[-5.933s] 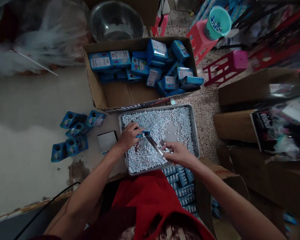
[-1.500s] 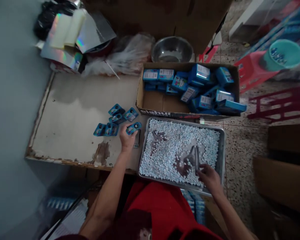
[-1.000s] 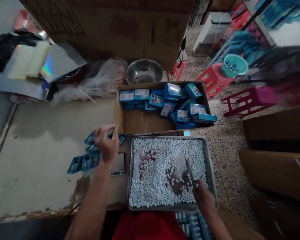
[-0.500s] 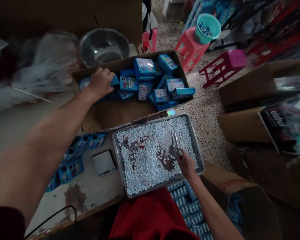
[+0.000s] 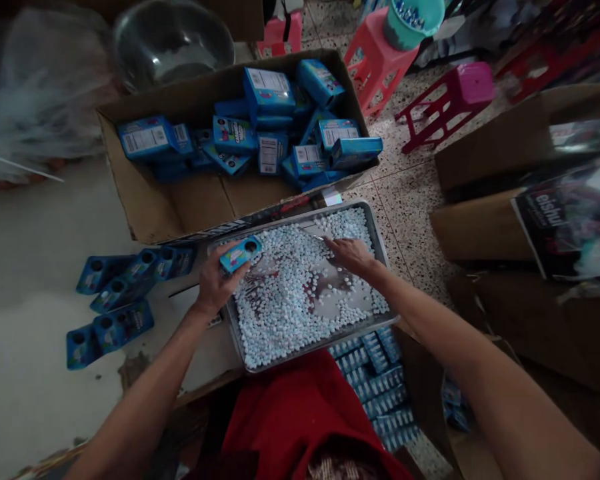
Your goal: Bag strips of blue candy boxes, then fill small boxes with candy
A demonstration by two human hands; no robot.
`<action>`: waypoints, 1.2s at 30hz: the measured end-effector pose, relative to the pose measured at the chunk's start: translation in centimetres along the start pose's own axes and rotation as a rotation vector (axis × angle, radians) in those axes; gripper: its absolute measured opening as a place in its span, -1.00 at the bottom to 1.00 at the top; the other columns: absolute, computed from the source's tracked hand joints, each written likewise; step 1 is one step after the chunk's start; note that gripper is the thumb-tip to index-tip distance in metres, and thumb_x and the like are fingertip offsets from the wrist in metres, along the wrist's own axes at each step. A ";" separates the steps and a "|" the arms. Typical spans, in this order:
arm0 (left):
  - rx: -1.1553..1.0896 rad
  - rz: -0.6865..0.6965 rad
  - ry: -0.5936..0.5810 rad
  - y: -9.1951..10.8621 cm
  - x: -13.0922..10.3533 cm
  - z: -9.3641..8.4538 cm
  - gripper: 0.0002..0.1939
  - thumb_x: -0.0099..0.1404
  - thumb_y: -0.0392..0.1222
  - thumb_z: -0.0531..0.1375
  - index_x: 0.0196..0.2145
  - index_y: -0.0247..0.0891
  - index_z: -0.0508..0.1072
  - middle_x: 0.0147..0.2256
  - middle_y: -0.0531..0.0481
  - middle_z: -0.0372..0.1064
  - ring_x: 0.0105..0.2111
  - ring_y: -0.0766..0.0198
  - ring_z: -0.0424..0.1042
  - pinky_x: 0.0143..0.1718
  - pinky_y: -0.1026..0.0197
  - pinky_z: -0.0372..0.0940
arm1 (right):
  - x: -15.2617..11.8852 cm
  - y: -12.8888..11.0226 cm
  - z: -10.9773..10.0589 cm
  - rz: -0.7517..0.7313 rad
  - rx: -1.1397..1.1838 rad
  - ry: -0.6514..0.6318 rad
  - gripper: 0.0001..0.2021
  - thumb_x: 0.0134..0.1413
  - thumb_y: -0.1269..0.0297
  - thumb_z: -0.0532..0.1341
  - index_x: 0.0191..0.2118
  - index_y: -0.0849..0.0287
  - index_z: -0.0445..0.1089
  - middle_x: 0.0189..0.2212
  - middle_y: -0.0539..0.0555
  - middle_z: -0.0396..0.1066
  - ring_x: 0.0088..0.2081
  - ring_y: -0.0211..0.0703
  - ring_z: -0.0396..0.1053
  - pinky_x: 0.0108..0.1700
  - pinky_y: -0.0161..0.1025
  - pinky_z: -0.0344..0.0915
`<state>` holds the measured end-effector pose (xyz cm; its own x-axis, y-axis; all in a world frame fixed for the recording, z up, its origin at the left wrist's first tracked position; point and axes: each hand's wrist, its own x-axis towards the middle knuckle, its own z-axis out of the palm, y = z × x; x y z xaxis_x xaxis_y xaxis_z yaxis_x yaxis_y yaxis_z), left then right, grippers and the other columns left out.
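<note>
My left hand (image 5: 216, 279) grips a small blue candy box (image 5: 241, 255) over the tray's left side. A round dark opening shows on the box's upper face. Under both hands lies a metal tray (image 5: 387, 267) spread with small pale blue and white candies (image 5: 275, 327). Above the tray's upper right part, the fingers of my right hand (image 5: 351, 255) are closed on a metal scoop (image 5: 311, 233), seen almost edge-on. Left of the tray, several blue boxes with dark round holes (image 5: 111, 330) stand in rows. A flat scale (image 5: 185, 300) is partly hidden by my left forearm.
Behind the tray, a cardboard carton (image 5: 195, 207) holds jumbled blue boxes (image 5: 270, 90). Beyond are a steel bowl (image 5: 175, 47) and plastic bags (image 5: 55, 93). Pink stools (image 5: 473, 93) and a turquoise basin (image 5: 414, 27) stand right. Packed blue boxes (image 5: 375, 380) lie below the tray.
My left hand has come out of the carton with a blue box, down to the tray's left side. My right hand has moved up and left with the scoop, and the view has shifted.
</note>
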<state>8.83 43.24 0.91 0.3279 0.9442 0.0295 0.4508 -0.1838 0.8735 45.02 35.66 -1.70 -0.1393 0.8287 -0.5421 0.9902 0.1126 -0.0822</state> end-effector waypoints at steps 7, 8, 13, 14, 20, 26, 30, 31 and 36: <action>-0.180 -0.116 0.033 -2.0 4.4 4.3 -0.57 0.12 0.08 0.41 -0.13 -0.21 0.54 -0.22 0.00 0.56 -0.23 0.14 0.53 -0.03 0.08 0.42 | -1.9 -5.5 0.0 -0.230 0.050 -0.021 -0.53 0.38 0.41 0.04 0.34 0.07 0.18 0.03 0.14 0.48 0.00 -0.12 0.39 -0.08 -0.26 0.24; -0.188 -0.129 0.040 -2.1 3.9 4.3 -0.58 0.12 0.08 0.41 -0.16 -0.21 0.54 -0.23 0.00 0.56 -0.23 0.14 0.52 -0.02 0.07 0.42 | -3.1 -5.1 0.1 -0.148 0.054 0.005 -0.54 0.39 0.39 0.04 0.34 0.07 0.18 0.02 0.14 0.48 -0.01 -0.13 0.39 -0.09 -0.28 0.24; -0.168 -0.175 0.159 -3.0 1.1 2.9 -0.58 0.07 0.03 0.44 -0.18 -0.25 0.53 -0.26 -0.03 0.54 -0.25 0.13 0.52 0.01 0.01 0.42 | -6.9 2.0 -0.7 0.415 -0.026 0.121 -0.54 0.42 0.45 -0.19 0.33 0.38 0.10 -0.09 0.36 0.46 -0.14 0.00 0.44 -0.17 -0.16 0.25; -0.174 -0.190 0.181 -3.1 0.6 2.7 -0.58 0.07 0.02 0.44 -0.18 -0.25 0.52 -0.25 -0.03 0.54 -0.25 0.13 0.52 0.01 0.01 0.42 | -7.0 3.2 -0.7 0.503 -0.043 0.129 -0.54 0.42 0.45 -0.20 0.32 0.37 0.11 -0.10 0.36 0.46 -0.15 0.02 0.45 -0.18 -0.14 0.26; -0.218 -0.285 0.197 -3.5 -2.0 3.3 -0.58 0.13 0.01 0.41 -0.13 -0.27 0.50 -0.20 -0.04 0.53 -0.19 0.13 0.55 0.04 -0.02 0.45 | -6.1 2.3 2.3 0.652 -0.057 0.104 -0.54 0.36 0.50 -0.18 0.27 0.37 0.16 -0.10 0.40 0.46 -0.18 0.04 0.50 -0.23 -0.16 0.28; -0.214 -0.287 0.278 -4.4 -3.9 2.7 -0.57 0.14 0.00 0.41 -0.10 -0.26 0.50 -0.15 -0.04 0.52 -0.11 0.10 0.53 0.12 -0.08 0.41 | -7.7 -2.1 4.6 0.644 0.033 0.074 -0.60 0.39 0.45 -0.11 0.24 0.30 0.21 -0.10 0.30 0.50 -0.14 -0.03 0.50 -0.20 -0.24 0.26; -0.254 -0.293 0.309 -4.4 -4.9 2.8 -0.52 0.17 0.01 0.40 -0.03 -0.26 0.44 -0.12 -0.09 0.49 -0.11 0.10 0.52 0.13 -0.06 0.38 | -8.5 -6.4 4.3 0.404 0.105 0.012 -0.60 0.39 0.39 -0.04 0.27 0.21 0.21 -0.05 0.26 0.52 -0.11 -0.07 0.49 -0.20 -0.26 0.23; -0.254 -0.274 0.321 -4.4 -5.3 3.1 -0.48 0.18 0.01 0.39 0.02 -0.24 0.40 -0.08 -0.10 0.48 -0.10 0.10 0.51 0.13 -0.05 0.38 | -8.6 -6.9 4.1 0.349 0.119 0.012 -0.59 0.40 0.38 -0.05 0.29 0.17 0.19 -0.03 0.23 0.51 -0.10 -0.08 0.49 -0.20 -0.26 0.22; -0.210 -0.111 0.332 -4.7 -9.1 5.6 -0.48 0.27 -0.06 0.33 0.10 -0.18 0.28 0.19 -0.22 0.32 0.19 0.00 0.37 0.29 -0.11 0.22 | -9.4 -4.3 3.9 0.534 0.081 0.062 -0.60 0.40 0.39 -0.06 0.27 0.17 0.21 -0.01 0.26 0.51 -0.12 -0.05 0.49 -0.22 -0.25 0.18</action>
<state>8.41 33.99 -6.22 -0.0144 0.9984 0.0550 0.2779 -0.0488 0.9594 42.07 25.19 0.47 0.3866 0.7897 -0.4764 0.9189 -0.3741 0.1256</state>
